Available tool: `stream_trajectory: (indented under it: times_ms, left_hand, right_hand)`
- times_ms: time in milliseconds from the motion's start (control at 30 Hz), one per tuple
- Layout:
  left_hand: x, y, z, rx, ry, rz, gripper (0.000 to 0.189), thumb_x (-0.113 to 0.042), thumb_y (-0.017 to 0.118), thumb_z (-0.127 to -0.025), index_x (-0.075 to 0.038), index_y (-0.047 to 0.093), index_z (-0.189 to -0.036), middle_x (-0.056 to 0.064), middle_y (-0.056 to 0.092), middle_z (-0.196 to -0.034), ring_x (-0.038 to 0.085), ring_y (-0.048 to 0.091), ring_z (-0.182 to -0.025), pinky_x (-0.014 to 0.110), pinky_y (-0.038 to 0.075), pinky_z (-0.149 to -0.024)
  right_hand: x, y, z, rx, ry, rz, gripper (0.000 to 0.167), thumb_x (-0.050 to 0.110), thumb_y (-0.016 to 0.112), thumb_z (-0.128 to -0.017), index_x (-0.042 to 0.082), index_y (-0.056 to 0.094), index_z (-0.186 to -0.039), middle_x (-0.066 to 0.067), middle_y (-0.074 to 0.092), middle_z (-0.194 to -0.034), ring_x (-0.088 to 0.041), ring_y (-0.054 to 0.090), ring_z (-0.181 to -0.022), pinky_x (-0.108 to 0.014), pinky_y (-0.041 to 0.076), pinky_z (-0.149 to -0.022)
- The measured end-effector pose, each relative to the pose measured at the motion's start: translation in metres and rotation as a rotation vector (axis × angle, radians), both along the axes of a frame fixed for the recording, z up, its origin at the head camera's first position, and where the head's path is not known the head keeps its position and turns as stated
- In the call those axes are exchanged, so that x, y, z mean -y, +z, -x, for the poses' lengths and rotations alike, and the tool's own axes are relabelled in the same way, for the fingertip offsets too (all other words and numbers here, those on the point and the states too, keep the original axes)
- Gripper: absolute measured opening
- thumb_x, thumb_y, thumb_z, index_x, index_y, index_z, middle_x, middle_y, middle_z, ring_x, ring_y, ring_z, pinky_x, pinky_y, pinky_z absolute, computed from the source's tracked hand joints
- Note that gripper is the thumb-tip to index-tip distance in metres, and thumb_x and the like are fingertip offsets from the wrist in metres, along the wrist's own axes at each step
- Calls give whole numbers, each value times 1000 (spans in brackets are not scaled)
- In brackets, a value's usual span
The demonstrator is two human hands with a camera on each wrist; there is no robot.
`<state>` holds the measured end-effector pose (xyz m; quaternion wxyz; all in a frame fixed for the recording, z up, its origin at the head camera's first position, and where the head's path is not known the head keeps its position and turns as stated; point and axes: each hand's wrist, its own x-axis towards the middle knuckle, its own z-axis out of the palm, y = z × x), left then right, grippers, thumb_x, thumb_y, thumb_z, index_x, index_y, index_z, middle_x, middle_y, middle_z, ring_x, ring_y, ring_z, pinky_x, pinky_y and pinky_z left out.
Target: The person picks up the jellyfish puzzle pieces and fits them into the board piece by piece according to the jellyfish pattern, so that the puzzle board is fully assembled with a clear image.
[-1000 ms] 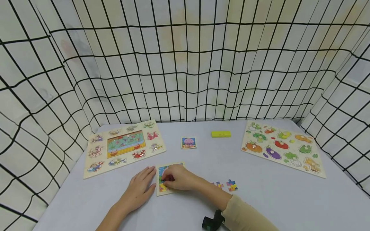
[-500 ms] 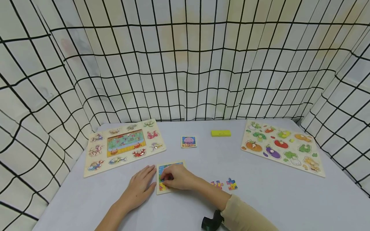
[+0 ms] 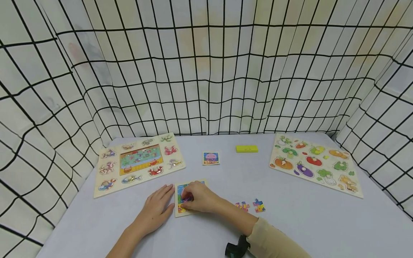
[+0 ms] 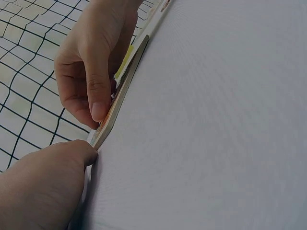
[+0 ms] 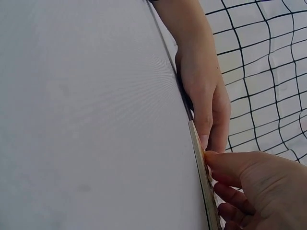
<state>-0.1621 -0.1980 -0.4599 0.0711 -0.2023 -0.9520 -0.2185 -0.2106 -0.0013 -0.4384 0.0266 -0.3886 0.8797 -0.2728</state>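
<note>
A small wooden jigsaw board point(image 3: 178, 212) with a blue and yellow picture lies in front of me in the head view. My left hand point(image 3: 156, 208) lies flat beside it, its fingertips and thumb touching the left edge. Over the board, my right hand point(image 3: 201, 198) pinches a small jigsaw piece point(image 3: 187, 199), mostly hidden by the fingers. The right hand covers much of the picture. Two or so loose jigsaw pieces point(image 3: 259, 205) lie to the right, partly behind the right forearm. In the right wrist view the board point(image 5: 203, 177) appears edge-on under my right thumb.
A sea-animal puzzle board point(image 3: 138, 180) lies at the back left and a vegetable puzzle board point(image 3: 317, 170) at the back right. Between them are a small jellyfish picture card point(image 3: 211, 158) and a yellow block point(image 3: 246, 149). Black-and-white grid netting point(image 3: 206, 71) surrounds the table.
The right hand's fingers have shifted slightly over the board, and a pinkish-purple bit of the piece now shows between them. The left hand stays at the board's edge.
</note>
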Motion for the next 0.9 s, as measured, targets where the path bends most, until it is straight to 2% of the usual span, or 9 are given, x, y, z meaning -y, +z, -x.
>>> stream_trajectory:
  times_ms: [167,633,767,900]
  left_hand:
    - [0,0,0,-2,0,-1,52,-21,59,-88,-1,44,-134,12,39,-141,32,29,-132,56,23,-101]
    - [0,-1,1,0,4,9,53,-21,60,-88,-2,44,-134,12,39,-141,32,29,-131,55,23,-102]
    - [0,-2,1,-2,7,6,53,-21,60,-88,-2,44,-134,12,39,-141,32,29,-131,55,23,-102]
    - [0,-2,1,4,10,4,53,-22,60,-88,-2,44,-134,12,39,-141,32,29,-131,56,23,-102]
  right_hand:
    - [0,-1,1,7,5,13,13,24,75,-76,15,66,-80,14,53,-74,-1,45,-69,-11,38,-59]
    - [-2,1,-1,-46,11,-24,17,30,76,-75,20,62,-75,13,50,-73,-1,41,-67,-13,35,-58]
    - [-4,2,0,-15,11,-43,18,32,76,-75,21,62,-78,13,49,-75,-2,42,-70,-13,36,-59]
    - [-9,3,3,15,52,-52,18,31,72,-78,20,65,-88,13,51,-82,-2,43,-77,-13,37,-65]
